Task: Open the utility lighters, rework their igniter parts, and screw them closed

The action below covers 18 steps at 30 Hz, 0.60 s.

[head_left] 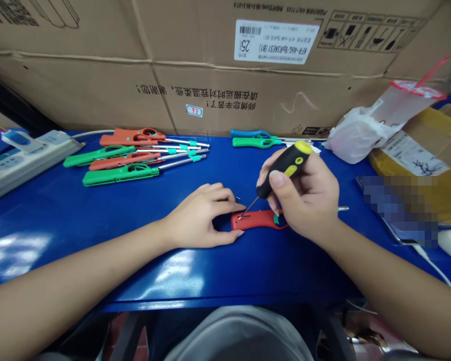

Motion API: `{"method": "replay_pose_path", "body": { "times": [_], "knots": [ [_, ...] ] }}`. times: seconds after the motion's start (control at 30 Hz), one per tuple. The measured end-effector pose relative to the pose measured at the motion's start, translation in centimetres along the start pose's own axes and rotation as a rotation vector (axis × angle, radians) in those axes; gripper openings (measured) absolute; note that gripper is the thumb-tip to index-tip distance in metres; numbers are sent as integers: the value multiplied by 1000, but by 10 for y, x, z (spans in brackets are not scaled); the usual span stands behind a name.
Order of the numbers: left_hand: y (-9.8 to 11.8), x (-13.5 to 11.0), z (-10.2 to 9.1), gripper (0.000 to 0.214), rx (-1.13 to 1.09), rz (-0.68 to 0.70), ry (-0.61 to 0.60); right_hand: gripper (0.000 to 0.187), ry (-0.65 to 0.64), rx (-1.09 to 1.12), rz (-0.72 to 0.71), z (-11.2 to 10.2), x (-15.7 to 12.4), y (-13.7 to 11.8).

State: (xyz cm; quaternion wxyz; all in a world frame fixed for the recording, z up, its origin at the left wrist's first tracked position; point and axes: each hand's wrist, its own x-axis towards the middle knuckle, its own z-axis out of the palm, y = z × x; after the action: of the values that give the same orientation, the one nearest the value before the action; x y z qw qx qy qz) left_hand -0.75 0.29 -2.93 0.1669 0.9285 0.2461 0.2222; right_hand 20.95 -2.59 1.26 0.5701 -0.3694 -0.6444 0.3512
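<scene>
A red gas lighter (257, 219) lies flat on the blue table, its handle end to the left. My left hand (206, 215) pinches that end between thumb and index finger. My right hand (311, 193) is closed around a black and yellow screwdriver (283, 170), held slanted. The screwdriver's thin tip touches or hovers just over the lighter's handle near a dark slot; I cannot tell which. Part of the lighter is hidden behind my right hand, and its metal nozzle end shows on the far side.
Several red and green lighters (122, 173) lie at the back left, near a white power strip (26, 160). A blue and a green lighter (251, 142) lie at the back. On the right are a bagged drink cup (402, 103), a yellow-taped box (436, 175) and a phone (398, 210). Cardboard (210, 60) stands behind.
</scene>
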Motion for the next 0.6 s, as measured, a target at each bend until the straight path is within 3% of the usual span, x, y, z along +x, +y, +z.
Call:
{"method": "replay_pose_path", "body": {
  "times": [0.13, 0.4, 0.6],
  "knots": [
    [0, 0, 2, 29, -47, -15, -23, 22, -125, -34, -28, -2, -6, -1],
    [-1, 0, 6, 32, -78, -20, 4, 30, -108, -35, 6, -4, -7, -1],
    [-1, 0, 6, 30, -81, -6, 20, 23, -141, -119, -101, -6, -8, -2]
  ]
}}
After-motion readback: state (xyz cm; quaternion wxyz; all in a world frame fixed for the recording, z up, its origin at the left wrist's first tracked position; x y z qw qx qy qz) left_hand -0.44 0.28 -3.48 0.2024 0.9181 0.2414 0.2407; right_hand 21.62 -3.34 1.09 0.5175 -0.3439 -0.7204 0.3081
